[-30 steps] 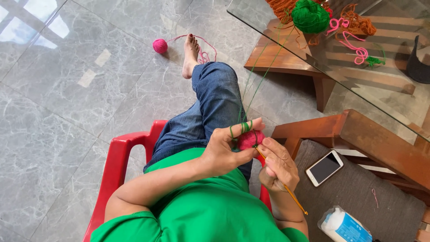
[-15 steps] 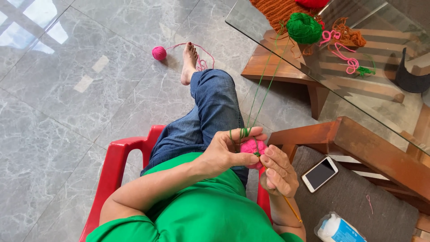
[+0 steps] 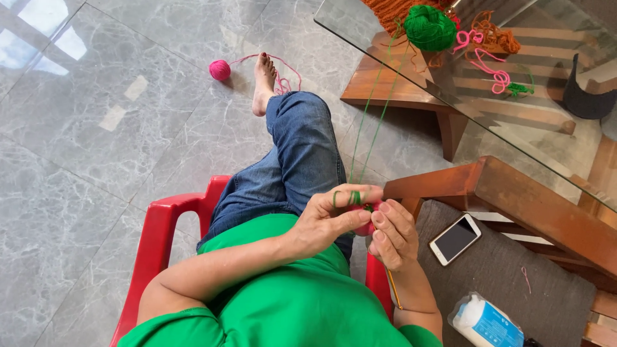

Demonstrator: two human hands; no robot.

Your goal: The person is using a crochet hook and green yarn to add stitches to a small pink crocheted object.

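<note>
At frame centre, the left hand (image 3: 328,218) and right hand (image 3: 393,234) pinch a small pink crocheted piece (image 3: 364,226) between closed fingers; the green yarn strand (image 3: 367,125) runs toward the upper right.

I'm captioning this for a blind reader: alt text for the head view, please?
Seen from above, a seated person's left hand and right hand pinch a small pink crochet piece, green yarn rising to a green ball on a glass table.
</note>
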